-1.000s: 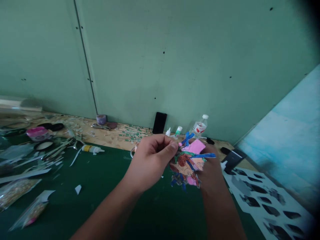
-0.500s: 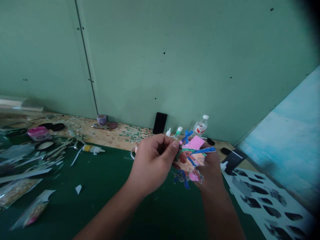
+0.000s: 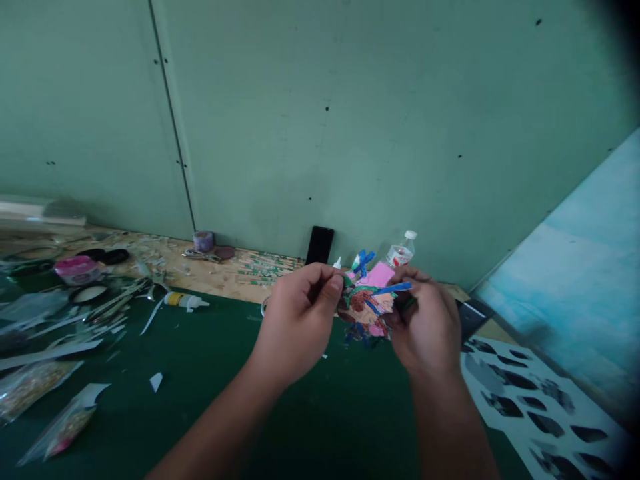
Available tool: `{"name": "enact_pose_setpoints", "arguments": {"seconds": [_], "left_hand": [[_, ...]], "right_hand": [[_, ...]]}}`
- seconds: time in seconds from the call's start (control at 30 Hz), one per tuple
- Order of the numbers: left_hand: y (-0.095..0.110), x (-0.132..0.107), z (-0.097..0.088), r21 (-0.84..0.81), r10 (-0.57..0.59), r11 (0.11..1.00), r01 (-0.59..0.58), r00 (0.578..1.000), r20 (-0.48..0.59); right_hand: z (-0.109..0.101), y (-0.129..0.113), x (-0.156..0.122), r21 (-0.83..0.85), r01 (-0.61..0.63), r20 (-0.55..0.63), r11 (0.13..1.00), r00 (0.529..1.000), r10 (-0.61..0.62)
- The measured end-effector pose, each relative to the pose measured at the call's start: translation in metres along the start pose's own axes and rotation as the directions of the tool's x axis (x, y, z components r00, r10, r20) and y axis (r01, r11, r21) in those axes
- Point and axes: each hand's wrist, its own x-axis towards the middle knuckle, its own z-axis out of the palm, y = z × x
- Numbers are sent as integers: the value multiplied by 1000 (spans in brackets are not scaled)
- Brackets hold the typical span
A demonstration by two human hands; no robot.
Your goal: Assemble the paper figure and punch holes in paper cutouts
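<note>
Two hands grip one colourful paper cut-out figure with pink and blue parts [image 3: 369, 301] above the dark green worktop [image 3: 210, 373]: my left hand [image 3: 300, 320] pinches its left edge, my right hand [image 3: 427, 323] clasps its right side. Behind it stand one black phone [image 3: 320, 245] against the wall and one clear plastic bottle with a white cap [image 3: 400, 252]. One white sheet with black shapes [image 3: 530, 407] lies right; one yellow-banded glue tube [image 3: 181, 300] and two clear bead bags [image 3: 45, 400] lie left.

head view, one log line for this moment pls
left hand: pinches left edge of colourful paper cutout | right hand: grips its right side | cutout held above green mat | glue bottle lies at left
</note>
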Motion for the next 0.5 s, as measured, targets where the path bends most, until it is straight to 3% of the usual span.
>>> {"name": "enact_pose_setpoints", "arguments": {"seconds": [0.1, 0.27, 0.33, 0.43, 0.5], "left_hand": [[0, 0, -1, 107, 23, 994, -20, 999, -24], [-5, 3, -1, 102, 9, 995, -3, 998, -55], [-7, 4, -1, 10, -30, 999, 30, 999, -28], [-10, 6, 0, -182, -83, 978, 101, 991, 101], [-11, 6, 1, -268, -102, 953, 144, 981, 165]], "right_hand": [[-3, -1, -1, -35, 11, 23, 999, 1000, -10], [-7, 1, -4, -96, -29, 165, 995, 985, 45], [-6, 4, -4, -87, -26, 136, 996, 990, 38], [-3, 7, -5, -80, -17, 45, 997, 999, 21], [-2, 7, -5, -67, -41, 47, 997, 998, 44]]}}
